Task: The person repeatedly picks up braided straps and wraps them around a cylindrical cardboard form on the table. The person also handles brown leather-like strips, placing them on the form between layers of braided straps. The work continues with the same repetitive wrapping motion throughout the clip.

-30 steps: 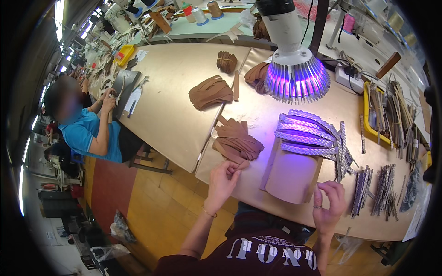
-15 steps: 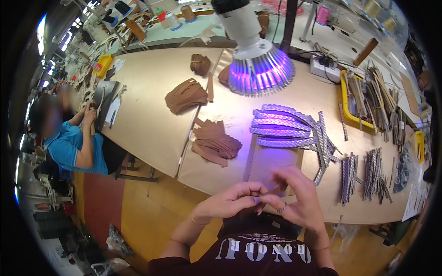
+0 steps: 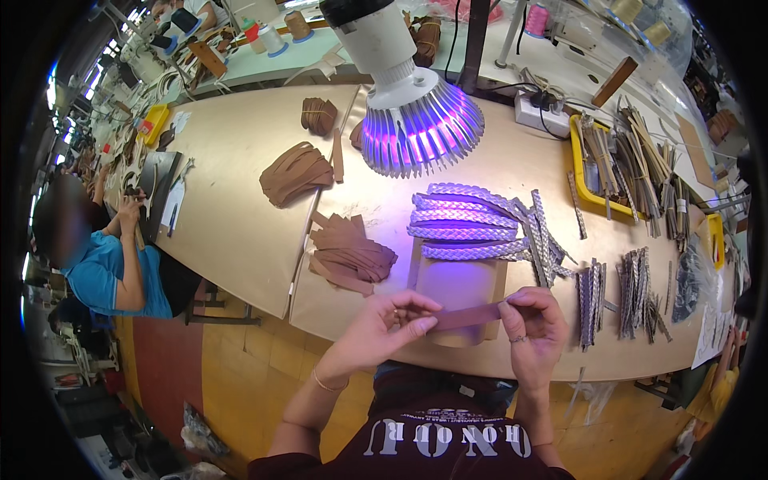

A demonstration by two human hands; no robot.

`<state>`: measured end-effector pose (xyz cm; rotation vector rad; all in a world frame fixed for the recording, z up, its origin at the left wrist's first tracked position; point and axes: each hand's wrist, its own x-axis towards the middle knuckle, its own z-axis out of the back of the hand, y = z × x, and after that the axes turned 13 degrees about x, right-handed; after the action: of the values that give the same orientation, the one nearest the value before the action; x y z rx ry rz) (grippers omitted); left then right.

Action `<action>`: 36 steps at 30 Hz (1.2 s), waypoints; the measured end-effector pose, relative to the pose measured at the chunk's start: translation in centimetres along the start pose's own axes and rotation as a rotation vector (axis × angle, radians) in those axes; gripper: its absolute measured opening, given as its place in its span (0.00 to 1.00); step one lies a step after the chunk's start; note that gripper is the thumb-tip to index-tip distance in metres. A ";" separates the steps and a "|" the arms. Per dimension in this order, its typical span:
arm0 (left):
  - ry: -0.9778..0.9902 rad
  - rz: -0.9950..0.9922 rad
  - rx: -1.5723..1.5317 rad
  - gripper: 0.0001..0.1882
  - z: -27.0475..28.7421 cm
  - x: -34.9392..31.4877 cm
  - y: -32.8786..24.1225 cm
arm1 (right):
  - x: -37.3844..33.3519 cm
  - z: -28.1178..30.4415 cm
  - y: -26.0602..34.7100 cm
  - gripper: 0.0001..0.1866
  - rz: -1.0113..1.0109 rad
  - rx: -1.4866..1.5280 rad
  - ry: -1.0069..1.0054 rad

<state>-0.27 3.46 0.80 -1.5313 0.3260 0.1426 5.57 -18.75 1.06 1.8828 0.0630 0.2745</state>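
Observation:
A flat brown strip (image 3: 469, 317), leather-like, is stretched between my hands near the table's front edge. My left hand (image 3: 398, 322) pinches its left end between thumb and fingers. At the other end my right hand (image 3: 531, 324), with a ring on one finger, grips the strip the same way. Just beyond them lies a board (image 3: 460, 284) under the lamp's purple light. Several silvery braided straps (image 3: 468, 232) rest across its far part. To the left sits a loose pile of brown strips (image 3: 352, 252).
A ribbed lamp (image 3: 420, 124) hangs low over the table. Brown bundles (image 3: 296, 174) lie left of it. At right are a yellow tray (image 3: 588, 180) of thin strips and bundled braided straps (image 3: 591, 304). A co-worker in a blue shirt (image 3: 112, 276) works at far left.
My hands have moved apart, pulling the brown strip out straight between them; before, they were close together with it mostly hidden. The whole view has shifted slightly.

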 end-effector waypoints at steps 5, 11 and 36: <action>-0.242 -0.083 -0.163 0.11 0.4 2.5 1.1 | 0.1 0.4 -1.3 0.15 0.076 -0.063 -0.086; -0.321 -0.138 -0.156 0.13 0.1 4.0 2.1 | 0.0 0.3 -3.2 0.19 0.021 -0.024 -0.159; -0.691 -0.205 1.409 0.08 6.6 -2.2 7.1 | 0.2 -0.3 -0.6 0.06 0.241 -0.592 -0.060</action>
<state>-3.71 10.56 -5.30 -0.0612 -0.2798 0.2037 5.76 -18.25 0.59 1.3052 -0.2623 0.3557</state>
